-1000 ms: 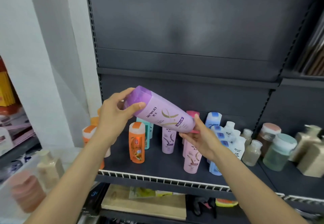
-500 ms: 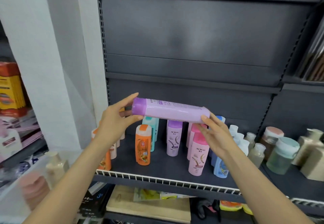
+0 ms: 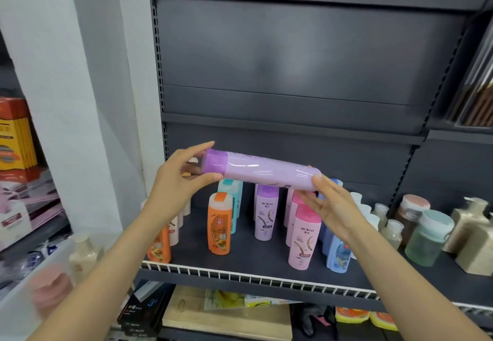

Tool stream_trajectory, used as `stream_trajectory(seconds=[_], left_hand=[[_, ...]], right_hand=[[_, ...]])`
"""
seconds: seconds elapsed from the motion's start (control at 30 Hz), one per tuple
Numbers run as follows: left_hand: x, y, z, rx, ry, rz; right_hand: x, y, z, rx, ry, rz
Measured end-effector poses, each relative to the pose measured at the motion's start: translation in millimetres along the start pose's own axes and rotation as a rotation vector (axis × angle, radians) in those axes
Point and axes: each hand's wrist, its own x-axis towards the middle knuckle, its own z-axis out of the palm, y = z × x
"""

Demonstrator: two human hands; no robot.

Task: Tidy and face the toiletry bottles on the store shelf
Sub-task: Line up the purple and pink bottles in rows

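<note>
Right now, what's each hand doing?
Left hand: pinching the cap end of the purple bottle.
Right hand: open, straight fingers supporting the bottle's base.

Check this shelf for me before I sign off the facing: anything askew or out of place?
Only the purple bottle, held sideways above the shelf between left hand and right hand. The standing bottles look upright.

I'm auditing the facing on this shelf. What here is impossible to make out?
- Purple bottle, head view: front label turned down and away.
- Blue bottles: partly hidden by the right hand.
- Leftmost orange bottle: behind the left forearm.
- Clear bin, lower left: blurred.
</note>
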Motion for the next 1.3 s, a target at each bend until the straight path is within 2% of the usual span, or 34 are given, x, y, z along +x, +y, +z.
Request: stream_trajectory(seconds=[0.13, 0.27, 0.37, 0.53, 0.67, 0.77, 0.9, 1.07, 1.3], left_hand=[[6.6, -0.9, 4.2, 0.082, 0.046, -0.064], [8.1, -0.3, 6.8, 0.048, 0.014, -0.128], [8.8, 0.1, 10.7, 0.004, 0.025, -0.151], [15.5, -5.1, 17.9, -0.050, -0.065, -0.209], [24.3, -7.1, 29.7, -0.043, -0.048, -0.188], [36.5, -7.3, 44.8, 0.121, -0.027, -0.113], [49.7, -19.2, 74.2, 0.345, -0.085, -0.040], [59.1, -46.2, 120.3, 0.498, -0.280, -0.036], [64.9, -87.1, 173.4, 0.577, -0.551, -0.091]], right_hand=[[-1.2, -1.3, 6.9, -0.134, 0.089, 0.069], [-2.4, 3.2, 3.9, -0.215, 0.039, 0.105], [-2.5, 7.9, 0.5, -0.306, 0.067, 0.133], [8.6, 19.2, -3.9, -0.286, 0.186, 0.207], [25.9, 25.1, -11.7, -0.291, 0.140, 0.215], [44.6, 29.5, -17.8, -0.510, 0.138, 0.117], [72.2, 36.2, -38.7, -0.969, 0.146, -0.007], [95.5, 52.4, -74.9, -1.421, -0.050, -0.026], [118.1, 63.5, -95.8, -1.684, -0.213, 0.068]])
